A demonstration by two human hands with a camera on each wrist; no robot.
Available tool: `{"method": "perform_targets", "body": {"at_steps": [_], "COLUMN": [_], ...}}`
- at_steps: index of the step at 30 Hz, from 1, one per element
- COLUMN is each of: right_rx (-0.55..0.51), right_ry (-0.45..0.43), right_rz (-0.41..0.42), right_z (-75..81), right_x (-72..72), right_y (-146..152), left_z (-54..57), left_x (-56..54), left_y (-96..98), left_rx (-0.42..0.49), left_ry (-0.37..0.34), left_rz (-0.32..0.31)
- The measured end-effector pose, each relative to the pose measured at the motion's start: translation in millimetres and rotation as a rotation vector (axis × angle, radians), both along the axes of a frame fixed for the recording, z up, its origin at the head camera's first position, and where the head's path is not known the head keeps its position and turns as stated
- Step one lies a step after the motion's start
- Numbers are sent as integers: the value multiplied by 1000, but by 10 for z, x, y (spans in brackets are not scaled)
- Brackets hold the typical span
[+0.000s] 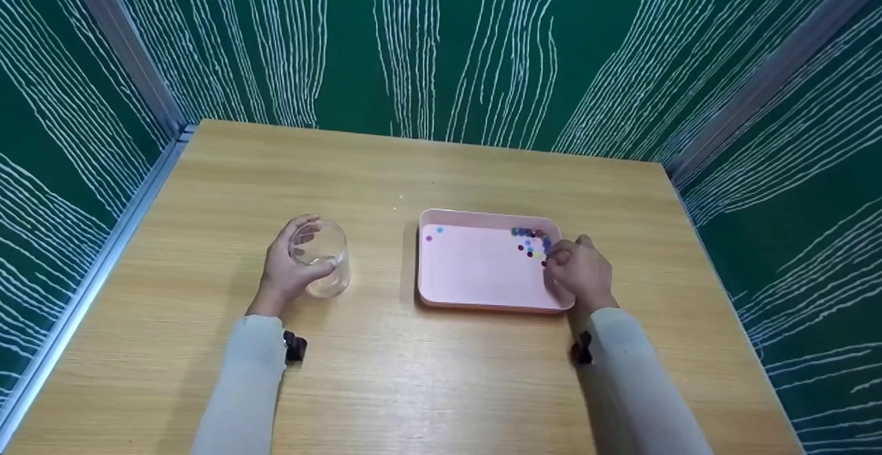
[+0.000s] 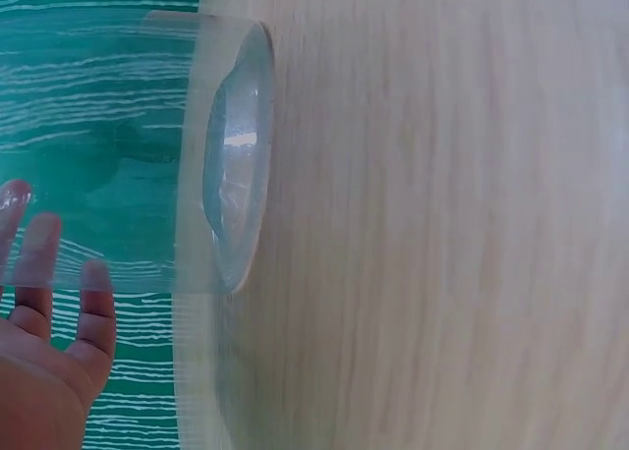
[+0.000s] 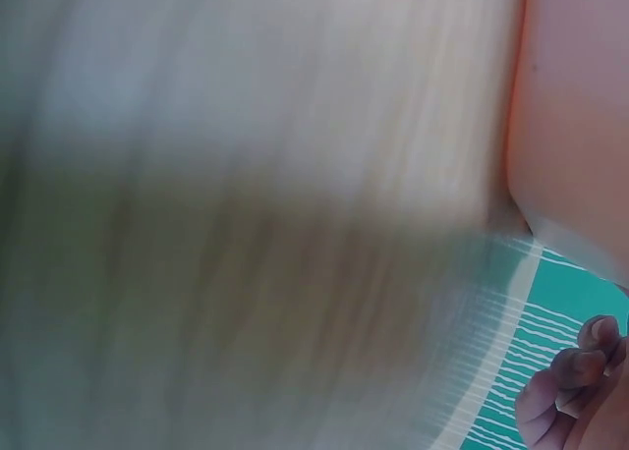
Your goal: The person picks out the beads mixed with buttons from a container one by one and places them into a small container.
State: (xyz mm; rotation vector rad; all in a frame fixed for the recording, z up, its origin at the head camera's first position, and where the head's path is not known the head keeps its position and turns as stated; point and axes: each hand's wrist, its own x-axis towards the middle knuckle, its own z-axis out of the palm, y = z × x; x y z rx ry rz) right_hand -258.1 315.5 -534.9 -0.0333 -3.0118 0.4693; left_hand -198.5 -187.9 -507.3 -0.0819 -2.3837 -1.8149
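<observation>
My left hand (image 1: 289, 265) grips a clear glass cup (image 1: 329, 279) that stands on the table left of the tray. Its thumb lies across the near side and the fingers reach round the far side; the left wrist view shows the glass wall and thick base. My right hand (image 1: 582, 269) is over the right end of a pink tray (image 1: 482, 272), fingers curled in beside the small coloured beads (image 1: 529, 254). A curved row of larger beads (image 1: 527, 232) runs along the tray's back right corner towards these fingers. Whether the fingertips pinch a bead is hidden.
Two small beads, one blue (image 1: 439, 230) and one pink (image 1: 428, 238), lie in the tray's back left corner. Tiny white bits (image 1: 397, 203) lie on the wooden table (image 1: 413, 386) behind it. Green walls with white lines enclose the back and sides.
</observation>
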Motion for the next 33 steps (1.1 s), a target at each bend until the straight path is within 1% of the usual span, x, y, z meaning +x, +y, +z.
{"method": "perform_targets", "body": {"at_steps": [2, 5, 8, 14, 17, 24, 27, 33], "right_rx": [2, 6, 27, 38, 32, -2, -23, -65], "right_ry": [-9, -22, -20, 1, -9, -62, -63, -46], "right_rz": [-1, -2, 2, 16, 15, -7, -7, -3], "right_z": [13, 26, 32, 27, 22, 31, 34, 50], "right_x": [-7, -19, -29, -21, -14, -22, -25, -19], "right_y": [-1, -6, -11, -18, -28, -59, -52, -22], "left_z": [-92, -135, -137, -115, -72, 141, 173, 183], "left_x": [-48, -74, -78, -63, -35, 87, 102, 110], "left_y": [-25, -36, -42, -38, -23, 43, 53, 57], "left_rx": [2, 8, 21, 59, 71, 72, 72, 68], "left_ry": [4, 15, 18, -16, -24, -18, -23, -29], "left_rz": [6, 11, 1, -18, -22, -27, -26, -28]}}
